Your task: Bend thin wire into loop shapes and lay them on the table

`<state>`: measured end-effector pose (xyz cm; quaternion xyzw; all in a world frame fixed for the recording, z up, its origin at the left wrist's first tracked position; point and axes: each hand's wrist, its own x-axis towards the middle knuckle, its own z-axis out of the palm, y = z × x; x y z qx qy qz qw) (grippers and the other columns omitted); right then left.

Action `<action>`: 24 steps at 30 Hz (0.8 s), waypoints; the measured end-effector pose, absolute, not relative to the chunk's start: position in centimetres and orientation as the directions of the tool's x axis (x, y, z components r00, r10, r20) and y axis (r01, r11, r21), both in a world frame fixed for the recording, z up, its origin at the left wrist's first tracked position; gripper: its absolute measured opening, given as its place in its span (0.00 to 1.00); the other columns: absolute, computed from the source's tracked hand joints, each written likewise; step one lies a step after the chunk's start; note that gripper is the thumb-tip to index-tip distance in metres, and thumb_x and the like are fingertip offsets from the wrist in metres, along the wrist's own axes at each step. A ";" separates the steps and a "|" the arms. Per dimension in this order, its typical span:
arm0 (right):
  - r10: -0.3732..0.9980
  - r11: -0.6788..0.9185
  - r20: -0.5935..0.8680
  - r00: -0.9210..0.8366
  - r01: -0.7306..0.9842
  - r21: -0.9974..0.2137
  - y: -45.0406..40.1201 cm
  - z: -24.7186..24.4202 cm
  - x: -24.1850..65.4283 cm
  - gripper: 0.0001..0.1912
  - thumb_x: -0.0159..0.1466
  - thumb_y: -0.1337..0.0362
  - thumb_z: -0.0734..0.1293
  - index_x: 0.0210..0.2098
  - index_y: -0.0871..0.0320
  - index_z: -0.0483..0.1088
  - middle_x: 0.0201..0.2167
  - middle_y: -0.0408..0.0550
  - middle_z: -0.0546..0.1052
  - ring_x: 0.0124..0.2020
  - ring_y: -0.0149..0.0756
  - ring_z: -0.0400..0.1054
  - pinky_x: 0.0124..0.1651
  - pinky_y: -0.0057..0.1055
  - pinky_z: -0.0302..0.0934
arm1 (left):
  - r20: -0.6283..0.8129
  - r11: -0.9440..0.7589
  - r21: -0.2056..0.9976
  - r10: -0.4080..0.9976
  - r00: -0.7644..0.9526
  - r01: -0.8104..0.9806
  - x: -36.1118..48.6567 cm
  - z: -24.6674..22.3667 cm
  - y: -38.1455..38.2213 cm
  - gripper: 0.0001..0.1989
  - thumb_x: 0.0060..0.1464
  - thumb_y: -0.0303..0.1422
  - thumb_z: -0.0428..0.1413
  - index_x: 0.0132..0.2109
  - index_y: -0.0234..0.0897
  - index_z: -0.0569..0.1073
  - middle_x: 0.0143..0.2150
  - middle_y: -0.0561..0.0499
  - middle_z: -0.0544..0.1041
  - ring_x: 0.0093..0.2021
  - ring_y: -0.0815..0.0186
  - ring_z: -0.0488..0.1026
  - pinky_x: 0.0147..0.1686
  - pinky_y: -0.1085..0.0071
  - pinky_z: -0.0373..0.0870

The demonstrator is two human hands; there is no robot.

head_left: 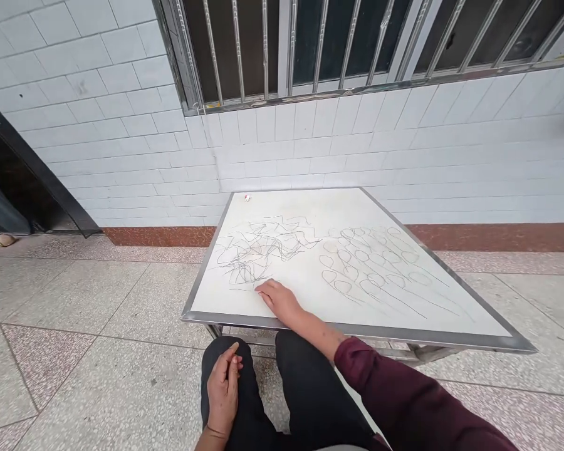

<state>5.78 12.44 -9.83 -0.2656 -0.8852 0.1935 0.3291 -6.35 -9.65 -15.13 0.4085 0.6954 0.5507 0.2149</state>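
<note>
My right hand [281, 300] rests at the near edge of a white tabletop [305, 307], fingers together and tips pinched down on the surface. Whatever is between the fingertips, if anything, is too small to make out. A thin dark line runs left from them. Beyond lies a tangle of thin, dark, wavy lines [258, 250]. Right of it are several loops with long tails [361, 257]; I cannot tell whether these are drawn marks or loose strands. My left hand [222, 388] lies on my left thigh, fingers curled in and thumb against them, their inner side hidden.
The table has a grey metal rim [357, 331] and metal legs. A small white and red object [247, 198] sits near its far left corner. Behind stands a white tiled wall [272, 150] with a barred window [319, 50]. A dark doorway [9, 169] is at left.
</note>
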 end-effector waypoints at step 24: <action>0.968 0.122 0.205 -0.146 -0.438 -0.890 16.9 -9.3 5.3 0.15 0.61 0.52 0.63 0.38 0.57 0.67 0.39 0.47 0.73 0.38 0.34 0.71 0.40 0.33 0.67 | 0.273 0.025 0.817 0.863 -0.425 0.576 -5.8 -15.2 -8.9 0.15 0.62 0.37 0.47 0.51 0.40 0.73 0.37 0.49 0.76 0.34 0.65 0.75 0.38 0.69 0.74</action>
